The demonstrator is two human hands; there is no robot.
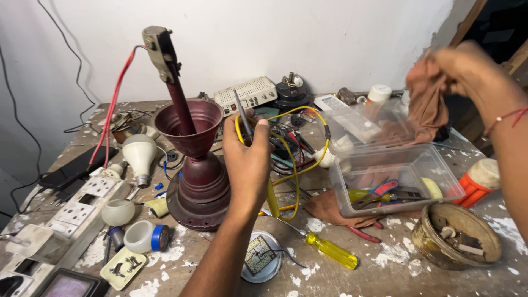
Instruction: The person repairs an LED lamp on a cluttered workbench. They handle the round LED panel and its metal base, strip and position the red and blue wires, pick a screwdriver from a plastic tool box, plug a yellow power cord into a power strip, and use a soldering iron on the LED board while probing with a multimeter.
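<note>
- A dark red fan motor (199, 184) with its rod stands left of centre on the paint-flecked worktop (385, 272), a white bulb (139, 154) to its left.
- The left hand (248, 159) is raised mid-scene, closed around a thin probe (242, 116) and a loop of yellow wire (291, 165).
- A yellow screwdriver (330, 250) lies near, right of that arm.
- The right hand (465, 69), far right, grips a brown cloth (426, 110) above a clear plastic box (393, 184).

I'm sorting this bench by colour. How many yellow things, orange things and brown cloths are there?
Yellow: 3, the wire in the left hand, the screwdriver, the tool in the clear box
Orange: 1, container
Brown cloths: 2, one in the right hand, one on the bench
Total: 6
</note>
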